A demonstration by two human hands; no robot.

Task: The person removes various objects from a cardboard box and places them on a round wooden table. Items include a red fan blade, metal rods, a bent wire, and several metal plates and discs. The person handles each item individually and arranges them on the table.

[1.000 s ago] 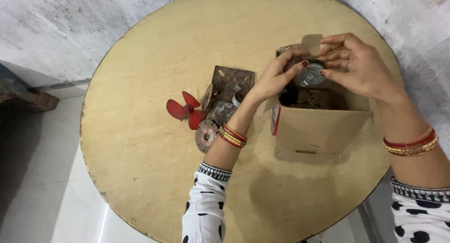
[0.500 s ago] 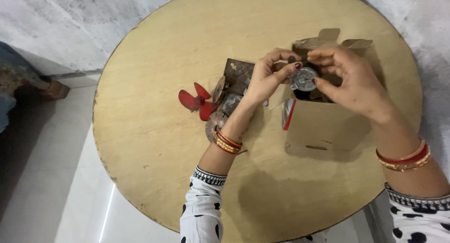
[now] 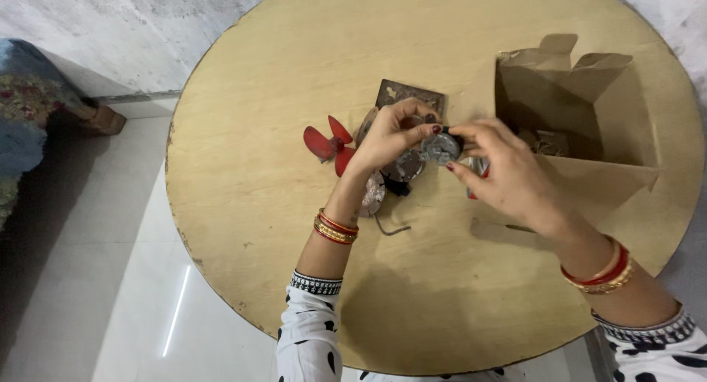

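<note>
Left hand (image 3: 389,135) & right hand (image 3: 504,177) meet over the round table (image 3: 243,183), fingertips pinched tight on a small grey metal disc (image 3: 440,149).

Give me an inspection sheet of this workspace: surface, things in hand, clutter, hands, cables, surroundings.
Surface: round tan wooden table, edge worn and chipped at the left.
Things in hand: small round grey metal part, held above the table between both hands.
Clutter: open brown cardboard box at the right with dark items inside; red three-bladed plastic propeller; dark square board; round grey discs under the left wrist.
Hands: left hand and right hand both pinch the metal part with their fingertips.
Cables: short dark bent wire lying on the table.
Surroundings: white tiled floor, rough grey wall.
</note>
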